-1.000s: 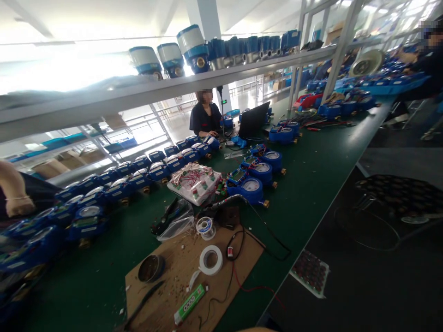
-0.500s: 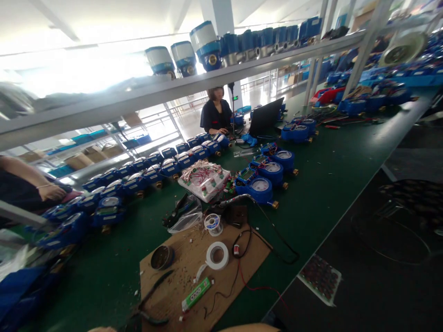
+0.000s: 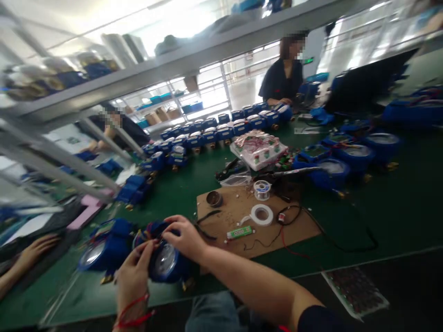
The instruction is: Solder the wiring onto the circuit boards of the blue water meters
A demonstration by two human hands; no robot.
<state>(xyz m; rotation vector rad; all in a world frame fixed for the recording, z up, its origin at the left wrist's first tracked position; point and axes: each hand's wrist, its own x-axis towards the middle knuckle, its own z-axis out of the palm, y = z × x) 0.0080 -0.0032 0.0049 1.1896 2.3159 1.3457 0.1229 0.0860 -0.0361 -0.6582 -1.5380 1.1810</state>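
A blue water meter (image 3: 165,263) with a round glass dial and a brass fitting sits before me at the table's near edge. My left hand (image 3: 133,274), with a red cord on the wrist, pinches at the meter's upper left, beside coloured wires (image 3: 149,230). From the other side my right hand (image 3: 185,237) reaches over the meter's top, thumb and finger closed close to the left fingertips. What lies between the fingertips is too small and blurred to name. Just left stands a second blue meter (image 3: 98,251).
On a cardboard sheet (image 3: 221,244) lie pliers (image 3: 207,214), a white tape roll (image 3: 262,215), a solder spool (image 3: 262,190), a round tin (image 3: 214,198) and a green box (image 3: 240,232). More meters (image 3: 330,173) stand right. A co-worker's hand (image 3: 38,249) rests at left; others sit beyond.
My view has swung left and down. Both my hands, barely showing at the bottom edge before, are now at a blue meter.
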